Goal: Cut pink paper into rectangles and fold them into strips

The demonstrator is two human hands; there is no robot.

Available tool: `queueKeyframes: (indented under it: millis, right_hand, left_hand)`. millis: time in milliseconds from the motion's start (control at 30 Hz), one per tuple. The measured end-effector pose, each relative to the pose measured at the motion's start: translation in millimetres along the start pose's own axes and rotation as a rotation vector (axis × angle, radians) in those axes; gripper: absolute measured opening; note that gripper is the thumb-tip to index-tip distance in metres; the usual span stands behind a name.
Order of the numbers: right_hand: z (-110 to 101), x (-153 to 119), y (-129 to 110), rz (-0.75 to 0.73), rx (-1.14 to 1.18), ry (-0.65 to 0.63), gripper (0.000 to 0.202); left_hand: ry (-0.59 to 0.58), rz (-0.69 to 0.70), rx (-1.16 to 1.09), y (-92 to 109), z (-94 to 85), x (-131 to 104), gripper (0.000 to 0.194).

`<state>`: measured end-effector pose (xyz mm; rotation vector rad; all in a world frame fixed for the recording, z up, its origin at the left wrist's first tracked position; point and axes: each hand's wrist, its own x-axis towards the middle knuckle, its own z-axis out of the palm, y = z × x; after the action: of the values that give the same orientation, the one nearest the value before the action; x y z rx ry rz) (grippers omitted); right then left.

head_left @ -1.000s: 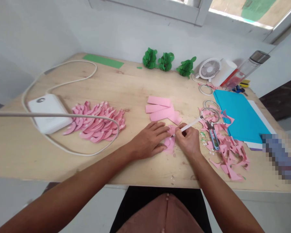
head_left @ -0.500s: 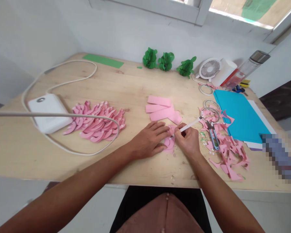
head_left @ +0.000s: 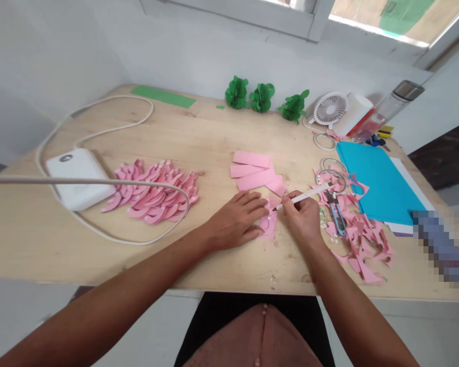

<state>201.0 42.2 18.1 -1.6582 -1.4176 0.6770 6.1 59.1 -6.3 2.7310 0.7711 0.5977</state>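
My left hand (head_left: 237, 219) lies with its fingers stretched out, their tips on the left edge of a small piece of pink paper (head_left: 268, 228). Curved lines show on that paper. My right hand (head_left: 304, 219) grips a white pen (head_left: 308, 193), whose tip is at the paper's upper right side. Just behind the paper, several pink paper strips (head_left: 254, 177) overlap in a loose fan. A heap of cut, curved pink paper pieces (head_left: 162, 193) lies to the left of my left hand.
Pink scraps (head_left: 363, 239), blue-handled scissors (head_left: 337, 216) and tape rolls (head_left: 324, 141) lie on the right, beside a blue folder (head_left: 378, 178). A white power bank (head_left: 80, 178) with a looping cable is at left. Green paper shapes (head_left: 236, 93), a fan (head_left: 331, 108) and a bottle (head_left: 390, 112) stand behind.
My right hand has shifted slightly right with the pen, whose shaft now lies a little further right. My left hand has stayed in place on the paper.
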Motion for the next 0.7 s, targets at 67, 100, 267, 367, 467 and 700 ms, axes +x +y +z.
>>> queueKeyframes:
  millis: [67, 100, 267, 367, 467, 700]
  right_hand:
    - [-1.3, 1.0, -2.6, 0.028, 0.022, -0.004, 0.023]
    - [-2.4, 1.3, -4.4, 0.036, 0.03, -0.01, 0.023]
    - [-8.2, -4.6, -9.1, 0.035, 0.045, -0.08, 0.024]
    - [-8.1, -14.5, -4.9, 0.058, 0.049, -0.086, 0.025]
    - [-5.4, -23.5, 1.3, 0.078, 0.087, -0.028, 0.024]
    - [1.1, -28.7, 8.2, 0.07, 0.07, 0.034, 0.021]
  left_hand:
    - [-0.005, 0.003, -0.001, -0.2, -0.2, 0.2, 0.03]
    - [-0.006, 0.005, -0.002, -0.4, -0.2, 0.2, 0.029]
    - [0.001, 0.011, -0.006, -0.5, -0.4, 0.3, 0.029]
    - [0.018, 0.018, -0.003, -0.2, -0.2, 0.0, 0.031]
    - [0.025, 0.024, 0.0, -0.2, 0.2, -0.3, 0.031]
    - [0.013, 0.026, 0.001, -1.0, -0.3, 0.1, 0.03]
